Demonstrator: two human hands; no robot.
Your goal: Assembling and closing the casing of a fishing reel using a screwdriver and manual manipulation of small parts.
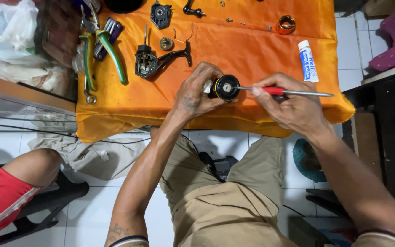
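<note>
Left hand [193, 93] grips a round black spool with a gold rim [226, 87] above the orange cloth-covered worktop [252, 50]; right hand [293, 107] closes on a red-handled metal tool [282, 91], its tip at the spool's centre. Nearby lie green-handled pliers [101, 50], a black geared housing [154, 61], and a white tube [307, 60].

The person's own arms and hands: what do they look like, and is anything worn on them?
Both arms are bare from the upper arm down. The left hand and right hand wear no gloves, and no rings or watch show. The left forearm carries a small dark tattoo near the elbow. Short sleeve cuffs, light with a dark band, edge the picture's bottom.
</note>
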